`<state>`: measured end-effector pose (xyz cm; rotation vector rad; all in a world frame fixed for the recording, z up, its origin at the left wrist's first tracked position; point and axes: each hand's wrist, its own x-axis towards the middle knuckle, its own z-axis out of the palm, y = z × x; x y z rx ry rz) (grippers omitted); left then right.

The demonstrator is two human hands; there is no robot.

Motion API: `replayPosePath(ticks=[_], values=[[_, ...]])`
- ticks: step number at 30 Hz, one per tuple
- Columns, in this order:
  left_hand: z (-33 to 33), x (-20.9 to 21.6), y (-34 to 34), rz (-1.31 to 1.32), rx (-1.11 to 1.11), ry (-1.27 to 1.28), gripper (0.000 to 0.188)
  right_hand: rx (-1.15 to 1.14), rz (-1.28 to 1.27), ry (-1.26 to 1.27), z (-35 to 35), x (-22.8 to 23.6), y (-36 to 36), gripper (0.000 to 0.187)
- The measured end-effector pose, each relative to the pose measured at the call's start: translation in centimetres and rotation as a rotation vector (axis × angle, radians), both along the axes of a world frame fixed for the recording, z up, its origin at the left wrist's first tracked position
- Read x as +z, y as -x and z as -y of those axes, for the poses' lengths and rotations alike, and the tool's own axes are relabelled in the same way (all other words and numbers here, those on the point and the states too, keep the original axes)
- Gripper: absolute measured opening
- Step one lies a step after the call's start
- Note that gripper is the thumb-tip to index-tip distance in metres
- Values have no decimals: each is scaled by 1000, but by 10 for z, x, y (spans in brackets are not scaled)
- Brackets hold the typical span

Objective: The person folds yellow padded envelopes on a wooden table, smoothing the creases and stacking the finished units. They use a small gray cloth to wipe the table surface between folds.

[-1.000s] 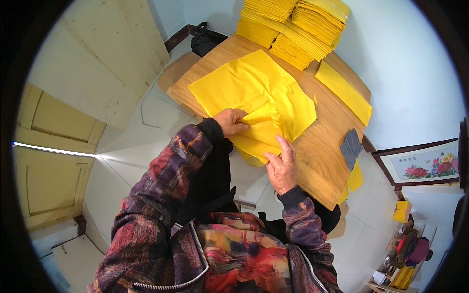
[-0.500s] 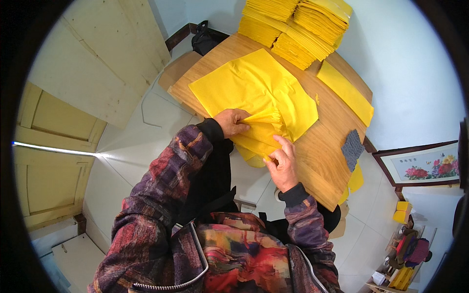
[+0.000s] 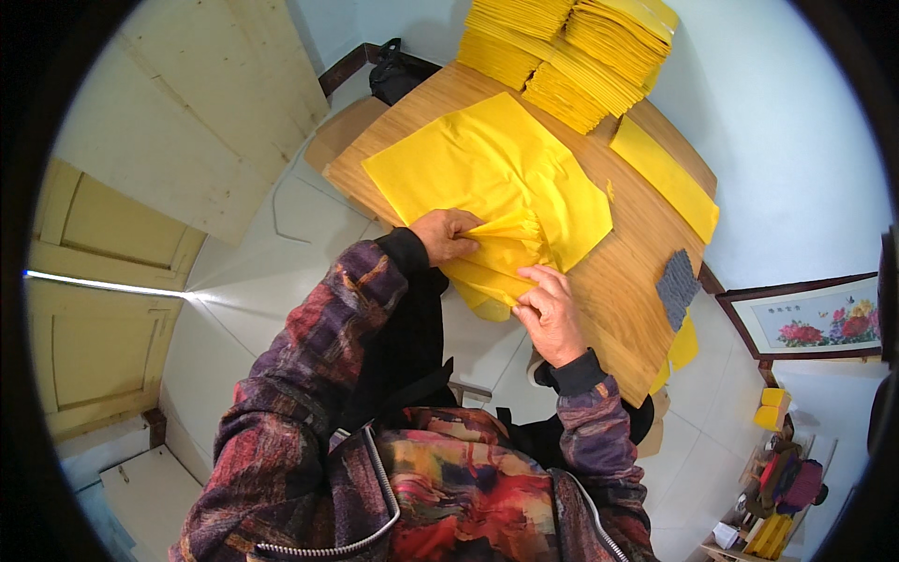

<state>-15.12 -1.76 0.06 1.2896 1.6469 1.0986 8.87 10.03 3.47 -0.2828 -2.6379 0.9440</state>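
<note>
A yellow fabric-like sheet (image 3: 468,155) lies spread over the near part of the wooden table, creased and gathered into small pleats near its right middle. My left hand (image 3: 447,236) is closed on a bunched fold of it, the fingertips partly hidden in the folds. At the sheet's near edge, which hangs past the table, my right hand (image 3: 551,312) pinches the yellow material between thumb and fingers. Both forearms come from below in patterned sleeves with black cuffs.
Tall stacks of folded yellow sheets (image 3: 562,56) stand at the table's far end. A yellow strip (image 3: 665,178) and a dark grey cloth (image 3: 676,288) lie along the right side of the wooden table (image 3: 609,328). A framed flower picture (image 3: 805,316) leans by the wall.
My right hand has shifted slightly right and down, its fingers now closer together on the sheet's edge. The left hand stays in place on the fold.
</note>
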Motion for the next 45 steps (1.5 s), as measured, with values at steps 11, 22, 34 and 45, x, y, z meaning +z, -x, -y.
replayPosePath(ticks=[11, 22, 34, 45], values=[[0, 7, 1, 18, -67, -4, 31, -43, -47, 93, 0, -5, 4, 22], [1, 9, 0, 42, -47, 20, 28, -20, -40, 147, -9, -6, 5, 22], [1, 9, 0, 0, -25, 22, 27, -82, -62, 182, -4, -6, 7, 12], [0, 8, 0, 11, -35, -2, 27, -115, -49, 285, 2, -6, 10, 17]])
